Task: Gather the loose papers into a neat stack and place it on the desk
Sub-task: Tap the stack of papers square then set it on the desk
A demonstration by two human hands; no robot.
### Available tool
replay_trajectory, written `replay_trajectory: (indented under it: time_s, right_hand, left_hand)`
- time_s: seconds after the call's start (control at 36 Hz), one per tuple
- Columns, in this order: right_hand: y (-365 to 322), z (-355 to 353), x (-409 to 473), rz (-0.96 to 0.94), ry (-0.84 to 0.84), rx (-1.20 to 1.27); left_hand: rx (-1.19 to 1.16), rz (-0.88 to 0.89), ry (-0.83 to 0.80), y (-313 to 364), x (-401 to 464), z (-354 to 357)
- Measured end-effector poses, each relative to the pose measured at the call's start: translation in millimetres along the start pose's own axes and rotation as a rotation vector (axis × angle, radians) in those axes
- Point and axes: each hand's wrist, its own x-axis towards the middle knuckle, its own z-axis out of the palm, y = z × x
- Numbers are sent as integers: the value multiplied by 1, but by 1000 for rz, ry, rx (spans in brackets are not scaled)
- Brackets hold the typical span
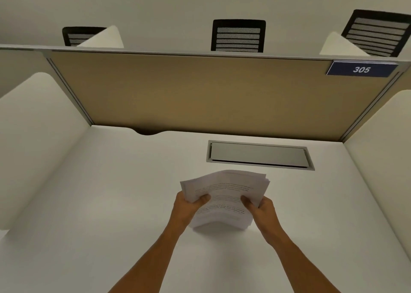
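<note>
Left hand point(189, 206) and right hand point(260, 208) grip paper stack point(224, 195) (edges uneven) over white desk point(89, 203); tan partition point(211, 92) beyond

Thick stack of printed white papers point(224, 195), edges fanned unevenly, bowed, above the white desk point(111, 203)

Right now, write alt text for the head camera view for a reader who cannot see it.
Two bare hands, left hand and right hand, grip a bowed stack of printed papers by its sides above a white desk. Behind it lie a closed grey cable hatch, a tan partition with a blue sign reading 305, and three black chair backs.
</note>
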Motion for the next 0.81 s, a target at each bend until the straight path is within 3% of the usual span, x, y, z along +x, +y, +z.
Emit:
replay_trajectory:
  time_s: [0.14,0.81]
  right_hand:
    - [7,-3,-4,36,0,1]
    - [-4,-7,-4,-36,60,11]
  left_hand:
    - [23,10,-48,-3,-3,1]
    - [-6,70,68,18,1,10]
